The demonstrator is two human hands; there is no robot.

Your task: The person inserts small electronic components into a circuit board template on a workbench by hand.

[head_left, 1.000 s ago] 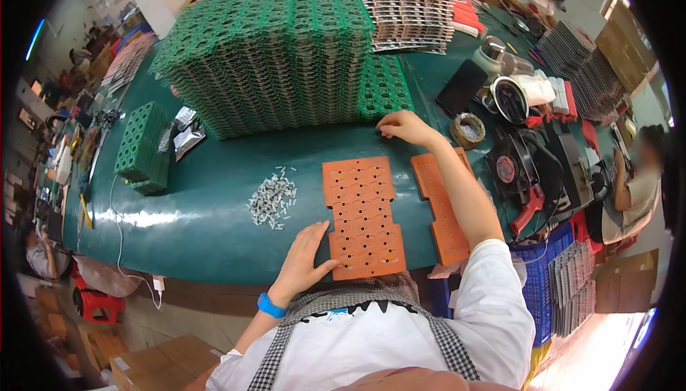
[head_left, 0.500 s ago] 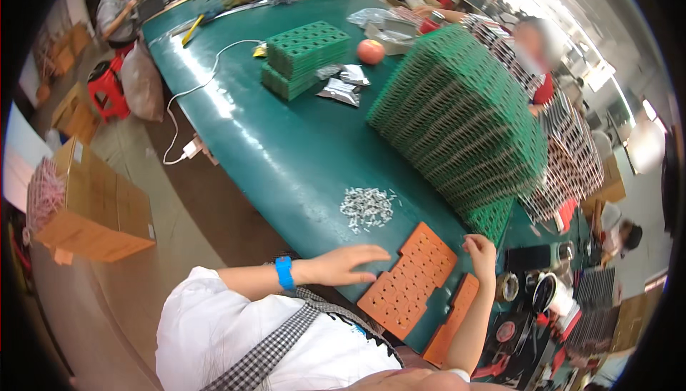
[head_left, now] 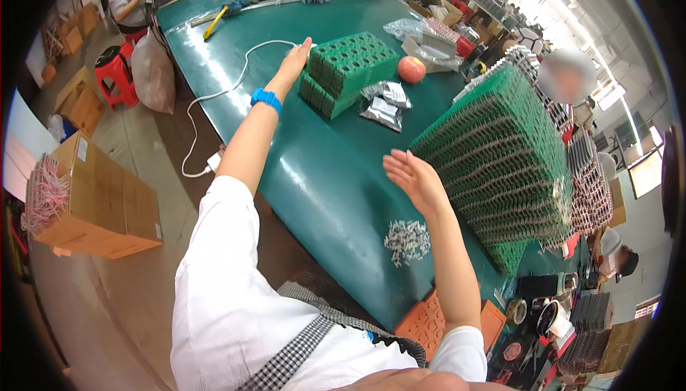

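Note:
My left hand (head_left: 291, 63), with a blue band on its wrist, is stretched far forward to the left side of a small stack of green perforated boards (head_left: 350, 62). Its fingers look extended along the stack's edge; whether they touch it is hard to see. Over the table's middle, my right hand (head_left: 416, 179) is open and holds nothing, fingers stretched out. Just below it lies a pile of small grey-white pieces (head_left: 407, 241). Orange perforated boards (head_left: 418, 323) lie near me, partly covered by my right forearm.
A tall leaning stack of green-faced boards (head_left: 493, 162) stands to the right. Silver packets (head_left: 384, 111), an apple (head_left: 411, 69) and a white cable (head_left: 246, 58) lie on the green table (head_left: 307, 184). A person sits beyond the tall stack. A cardboard box (head_left: 107, 198) stands at left.
Both hands have left the orange boards. My left hand has reached far forward to the small green stack, and my right hand has moved forward past the pile of small pieces.

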